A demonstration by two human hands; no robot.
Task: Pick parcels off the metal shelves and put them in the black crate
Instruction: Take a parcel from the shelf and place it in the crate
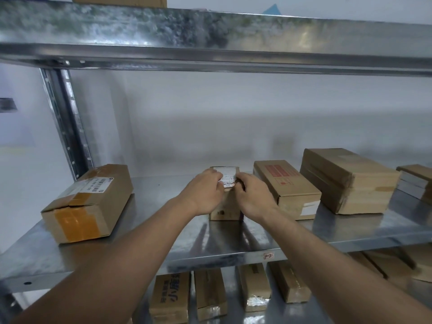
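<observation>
Two bare forearms reach forward from the bottom corners and meet at the middle of a metal shelf (233, 239). Below its front edge, a lower shelf carries a row of narrow cardboard boxes (210, 293) lying end-on.

On the middle shelf, both hands close around a small parcel (225, 206), a tall brown carton with a white printed label on top. The left hand (205, 192) wraps its left side, with fingers curled over the top edge. The right hand (251, 195) grips the right side in the same way, with fingers bent over the label. The parcel sits on the shelf, about halfway back; whether it is lifted clear cannot be told.

To the left, well apart, lies a long box (88, 204) patched with orange tape, angled toward the back corner. Just right of the hands lies a flat box (286, 188) with red printing on top. Beside that sits a larger box (348, 181) wrapped in clear tape, and another box (416, 181) is cut off at the right edge.

Behind everything stands a plain white wall (210, 118). A steel upright (67, 122) rises at the back left. The upper shelf (210, 38) spans the top of the view, blurred. The black crate is out of view.
</observation>
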